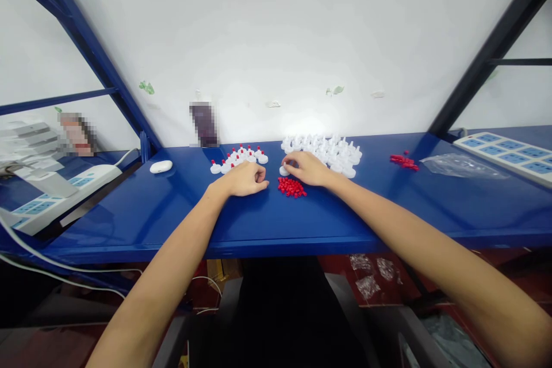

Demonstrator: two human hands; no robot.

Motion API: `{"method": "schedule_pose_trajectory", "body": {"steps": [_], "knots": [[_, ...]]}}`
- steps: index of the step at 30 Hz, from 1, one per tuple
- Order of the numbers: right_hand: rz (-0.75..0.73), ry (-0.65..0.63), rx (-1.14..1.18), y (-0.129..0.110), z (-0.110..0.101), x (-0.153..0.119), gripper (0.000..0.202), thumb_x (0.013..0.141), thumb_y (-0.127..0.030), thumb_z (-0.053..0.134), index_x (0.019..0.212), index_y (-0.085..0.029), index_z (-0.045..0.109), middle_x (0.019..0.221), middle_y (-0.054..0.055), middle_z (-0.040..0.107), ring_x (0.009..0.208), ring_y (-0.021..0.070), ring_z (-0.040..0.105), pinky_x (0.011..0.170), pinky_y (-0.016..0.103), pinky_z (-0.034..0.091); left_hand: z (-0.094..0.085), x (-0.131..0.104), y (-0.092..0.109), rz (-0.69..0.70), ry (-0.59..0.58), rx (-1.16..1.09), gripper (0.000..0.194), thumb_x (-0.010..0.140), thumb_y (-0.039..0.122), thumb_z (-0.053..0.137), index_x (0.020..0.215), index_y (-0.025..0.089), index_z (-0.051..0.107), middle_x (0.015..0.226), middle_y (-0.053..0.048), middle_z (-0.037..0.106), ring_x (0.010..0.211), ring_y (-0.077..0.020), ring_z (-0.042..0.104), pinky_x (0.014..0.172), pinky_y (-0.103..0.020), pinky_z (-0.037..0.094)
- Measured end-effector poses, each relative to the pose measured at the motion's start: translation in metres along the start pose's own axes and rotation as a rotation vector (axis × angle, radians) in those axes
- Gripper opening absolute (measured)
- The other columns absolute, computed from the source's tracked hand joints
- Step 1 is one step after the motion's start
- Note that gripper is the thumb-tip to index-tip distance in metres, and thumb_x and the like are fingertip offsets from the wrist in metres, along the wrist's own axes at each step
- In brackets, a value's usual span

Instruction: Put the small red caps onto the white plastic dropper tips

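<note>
My right hand [307, 168] pinches a white spouted cap [283, 171] by its top, its base low over or on the blue table. Just below it lies a pile of small red tips [292, 187]. Behind that hand stand many plain white spouted caps [321, 149]. My left hand [246, 178] is closed, thumb and fingers curled together; whatever they may hold is too small to see. Beyond it sits a group of white caps with red tips on their spouts [241, 155], partly hidden by the hand.
The blue table [293, 224] meets a white wall. At right lie more red pieces [404, 161], a clear plastic bag [461, 165] and a power strip [509, 152]. A white earbud case [161, 167] and another power strip [64, 195] are at left. A blurred phone-like object [204, 125] leans on the wall.
</note>
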State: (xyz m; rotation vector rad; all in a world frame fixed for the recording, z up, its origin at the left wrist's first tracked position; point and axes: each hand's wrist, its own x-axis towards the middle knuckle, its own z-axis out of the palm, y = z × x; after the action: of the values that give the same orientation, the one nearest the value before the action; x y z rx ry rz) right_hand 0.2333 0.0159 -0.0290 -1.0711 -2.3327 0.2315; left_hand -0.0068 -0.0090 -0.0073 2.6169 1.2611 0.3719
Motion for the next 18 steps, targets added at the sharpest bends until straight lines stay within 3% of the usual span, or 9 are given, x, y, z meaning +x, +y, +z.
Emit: {"method": "schedule_pose_trajectory", "body": {"steps": [4, 10, 14, 16, 18], "knots": [[-0.034, 0.048, 0.001, 0.001, 0.000, 0.000, 0.020, 0.095, -0.024, 0.048, 0.097, -0.016, 0.066, 0.097, 0.009, 0.069, 0.086, 0.0196, 0.062, 0.081, 0.032, 0.044, -0.003, -0.002, -0.001, 0.040, 0.008, -0.076, 0.028, 0.081, 0.040, 0.061, 0.064, 0.018, 0.057, 0.056, 0.003, 0.053, 0.052, -0.0108, 0.045, 0.054, -0.025, 0.033], [-0.004, 0.103, 0.048, -0.002, -0.002, -0.001, 0.020, 0.098, -0.028, 0.042, 0.100, -0.019, 0.060, 0.091, 0.005, 0.069, 0.078, 0.0194, 0.061, 0.075, 0.031, 0.042, -0.004, -0.002, 0.002, 0.114, 0.131, -0.124, 0.024, 0.082, 0.033, 0.059, 0.064, 0.017, 0.056, 0.053, 0.005, 0.048, 0.051, -0.0092, 0.043, 0.054, -0.024, 0.034], [0.008, 0.088, 0.076, -0.005, -0.003, -0.001, 0.018, 0.097, -0.028, 0.045, 0.095, -0.019, 0.060, 0.085, 0.004, 0.070, 0.075, 0.0185, 0.061, 0.073, 0.029, 0.042, -0.008, -0.001, 0.004, 0.094, 0.209, -0.110, 0.021, 0.078, 0.030, 0.061, 0.062, 0.017, 0.056, 0.054, 0.004, 0.050, 0.052, -0.0092, 0.045, 0.055, -0.024, 0.035], [0.004, 0.084, 0.079, -0.005, -0.003, -0.002, 0.017, 0.096, -0.028, 0.046, 0.093, -0.019, 0.060, 0.083, 0.004, 0.070, 0.073, 0.0180, 0.061, 0.073, 0.029, 0.042, -0.013, -0.003, 0.003, 0.039, 0.147, -0.163, 0.020, 0.077, 0.032, 0.063, 0.065, 0.016, 0.061, 0.055, 0.003, 0.054, 0.053, -0.0098, 0.047, 0.055, -0.024, 0.036], [-0.003, 0.088, 0.080, -0.004, -0.003, -0.002, 0.016, 0.096, -0.028, 0.046, 0.093, -0.019, 0.060, 0.083, 0.004, 0.070, 0.073, 0.0176, 0.061, 0.072, 0.029, 0.042, -0.019, -0.006, 0.001, -0.036, -0.055, -0.264, 0.020, 0.077, 0.036, 0.065, 0.073, 0.016, 0.067, 0.059, 0.001, 0.060, 0.054, -0.0108, 0.050, 0.053, -0.023, 0.037]]}}
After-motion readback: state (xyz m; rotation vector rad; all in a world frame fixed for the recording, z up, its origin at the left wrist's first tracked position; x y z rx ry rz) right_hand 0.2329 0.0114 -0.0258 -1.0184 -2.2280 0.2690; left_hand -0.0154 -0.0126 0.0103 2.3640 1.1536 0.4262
